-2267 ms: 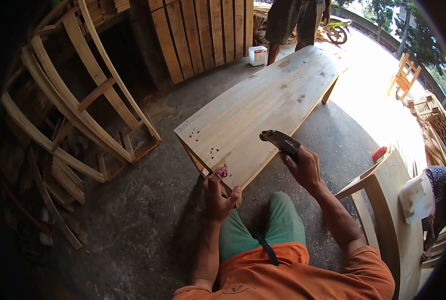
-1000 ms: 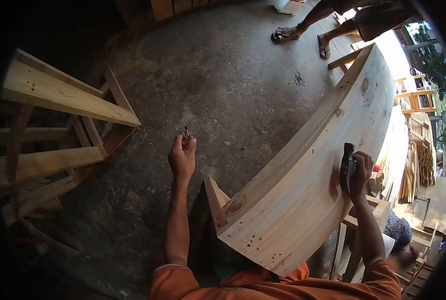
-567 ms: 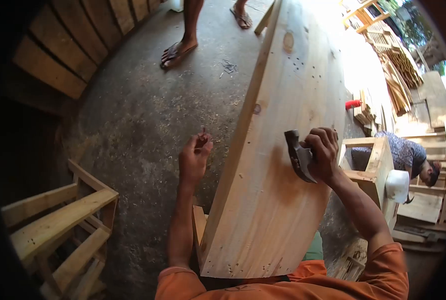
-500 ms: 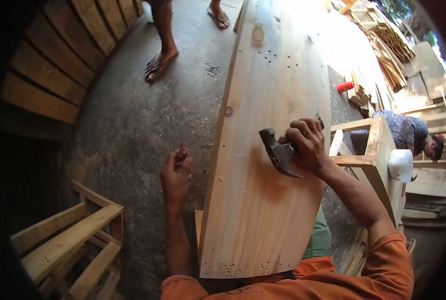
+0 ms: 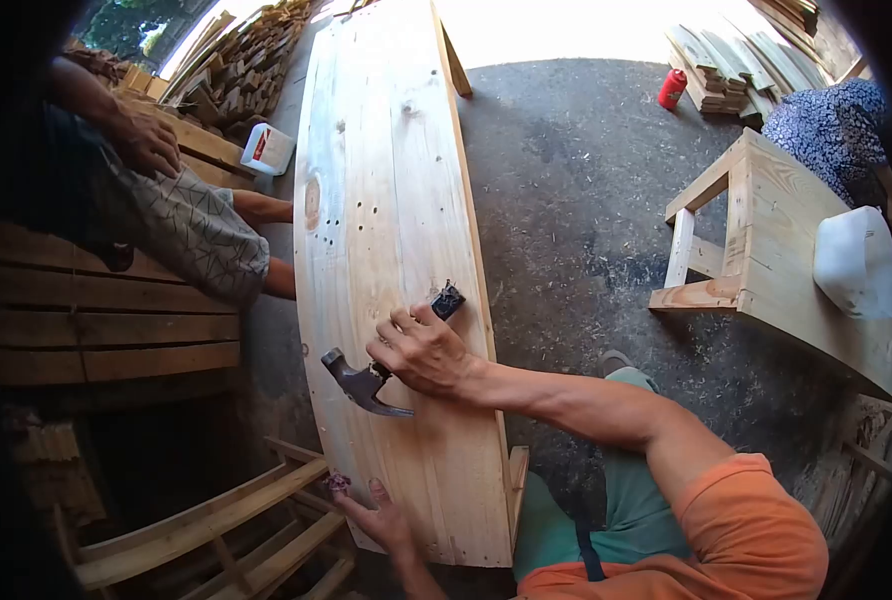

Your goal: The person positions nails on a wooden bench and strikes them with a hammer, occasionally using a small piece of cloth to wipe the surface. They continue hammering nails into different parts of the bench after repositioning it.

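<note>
My right hand [image 5: 421,352] is closed around the handle of a claw hammer [image 5: 366,388], above the middle of a long wooden panel [image 5: 406,240]. The dark metal head points left with the claw toward me, and the black grip end sticks out past my fist. My left hand [image 5: 381,522] is at the panel's near left edge, its thumb raised apart from the fingers. A small dark-pink thing [image 5: 338,482] shows at its fingertips; its kind is too small to make out. Dark holes or nail marks dot the panel's far half and near end.
A wooden stool-like frame [image 5: 741,230] stands at right with a white plastic container [image 5: 856,262] on it. Slatted wooden frames [image 5: 206,520] lie at lower left. A person in patterned shorts [image 5: 201,230] stands left; another person [image 5: 831,130] bends at right. A red bottle [image 5: 672,90] stands behind.
My view has turned, so the panel now sits further left. The hammer stays in my right hand. My left hand has come from beside the panel to its near left edge.
</note>
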Motion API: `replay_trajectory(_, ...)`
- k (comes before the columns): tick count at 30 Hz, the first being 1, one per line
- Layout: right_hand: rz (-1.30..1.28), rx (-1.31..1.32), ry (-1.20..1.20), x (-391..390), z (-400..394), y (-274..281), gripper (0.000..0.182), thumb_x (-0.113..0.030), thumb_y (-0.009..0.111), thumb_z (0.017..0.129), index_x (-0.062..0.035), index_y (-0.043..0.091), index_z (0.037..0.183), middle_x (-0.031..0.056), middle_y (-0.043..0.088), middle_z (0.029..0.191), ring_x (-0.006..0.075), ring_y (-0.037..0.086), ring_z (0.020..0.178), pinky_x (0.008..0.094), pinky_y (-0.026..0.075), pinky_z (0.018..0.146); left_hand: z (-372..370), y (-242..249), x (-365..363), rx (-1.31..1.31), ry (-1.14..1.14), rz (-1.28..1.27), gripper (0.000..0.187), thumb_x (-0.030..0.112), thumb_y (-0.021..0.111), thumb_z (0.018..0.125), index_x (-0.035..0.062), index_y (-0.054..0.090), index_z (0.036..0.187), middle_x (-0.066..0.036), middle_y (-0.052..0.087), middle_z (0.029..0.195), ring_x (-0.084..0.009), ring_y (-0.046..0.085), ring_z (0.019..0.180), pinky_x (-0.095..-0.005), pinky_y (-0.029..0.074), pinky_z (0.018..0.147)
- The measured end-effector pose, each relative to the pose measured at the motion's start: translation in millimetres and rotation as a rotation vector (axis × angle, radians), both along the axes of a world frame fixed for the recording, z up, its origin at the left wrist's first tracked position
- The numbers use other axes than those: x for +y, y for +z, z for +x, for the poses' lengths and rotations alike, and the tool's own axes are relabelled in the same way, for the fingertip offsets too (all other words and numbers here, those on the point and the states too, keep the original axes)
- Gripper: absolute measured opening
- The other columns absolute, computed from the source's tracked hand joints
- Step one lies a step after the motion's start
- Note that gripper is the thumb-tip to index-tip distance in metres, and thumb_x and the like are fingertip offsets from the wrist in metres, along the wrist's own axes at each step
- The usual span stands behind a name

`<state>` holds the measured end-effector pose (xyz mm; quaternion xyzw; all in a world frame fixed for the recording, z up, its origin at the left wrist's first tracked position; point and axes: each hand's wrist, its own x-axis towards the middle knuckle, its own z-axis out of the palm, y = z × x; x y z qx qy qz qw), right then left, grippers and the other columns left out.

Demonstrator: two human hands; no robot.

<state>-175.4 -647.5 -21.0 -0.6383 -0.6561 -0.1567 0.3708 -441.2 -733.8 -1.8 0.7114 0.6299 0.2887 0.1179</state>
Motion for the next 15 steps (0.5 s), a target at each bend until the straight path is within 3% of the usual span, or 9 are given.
replay_trajectory(4,0.105,0.240,-0.164,-40.5,94.5,0.2,0.005,-0.019,0.063,0.086,-0.0135,0.062,0.086,0.0015,0.060,0.081,0.0179,0.060,0.087,0.0360,0.038,0.085,10.7,-27.9,-3.8,0.249,0.039,0.021,0.048,0.027,0.055,0.099,-0.0089,0.048,0.130,-0.028,0.054,0.126,-0.0414,0.050,0.121,-0.0494,0.038,0.105)
replay_trajectory(6,0.133,0.371,-0.241,-56.2,153.2,-7.8,0.011,-0.018,0.065,0.085,-0.0105,0.057,0.086,0.0040,0.057,0.075,0.0219,0.060,0.074,0.0368,0.041,0.075,6.5,-32.4,-4.7,0.243,0.049,0.025,0.048,0.027,0.054,0.099,-0.0095,0.049,0.128,-0.028,0.055,0.125,-0.0414,0.051,0.118,-0.0491,0.040,0.103)
replay_trajectory(9,-0.012,0.474,-0.464,-69.9,214.7,-69.9,0.030,-0.003,0.071,0.071,-0.0060,0.056,0.097,0.0095,0.061,0.075,0.0283,0.063,0.071,0.0411,0.045,0.066,15.3,-31.1,0.8,0.209,0.080,0.085,0.047,0.027,0.052,0.098,-0.0104,0.050,0.126,-0.027,0.056,0.122,-0.0413,0.053,0.112,-0.0477,0.043,0.097)
replay_trajectory(12,-0.353,0.546,-0.691,-59.7,249.5,-154.7,0.031,-0.029,0.067,0.091,-0.0025,0.058,0.104,0.0193,0.069,0.084,0.0393,0.065,0.076,0.0478,0.049,0.071,22.1,-23.4,0.4,0.252,0.079,0.086,0.045,0.025,0.057,0.092,-0.0095,0.054,0.121,-0.026,0.057,0.117,-0.0422,0.054,0.108,-0.0489,0.042,0.098)
replay_trajectory(13,-0.478,0.595,-0.701,-56.9,259.7,-184.8,0.033,-0.032,0.065,0.091,-0.0055,0.060,0.110,0.0206,0.070,0.090,0.0409,0.066,0.081,0.0476,0.050,0.075,23.5,-19.4,0.1,0.244,0.163,0.169,0.045,0.025,0.057,0.092,-0.0095,0.054,0.121,-0.026,0.057,0.117,-0.0422,0.054,0.108,-0.0489,0.042,0.098)
replay_trajectory(15,-0.679,0.676,-0.664,-49.5,277.7,-254.8,0.035,-0.033,0.064,0.092,-0.0101,0.059,0.117,0.0234,0.070,0.095,0.0436,0.067,0.087,0.0515,0.051,0.078,26.2,-15.7,2.4,0.219,0.141,0.077,0.042,0.024,0.060,0.089,-0.0068,0.057,0.118,-0.025,0.059,0.116,-0.0425,0.055,0.110,-0.0493,0.041,0.098)
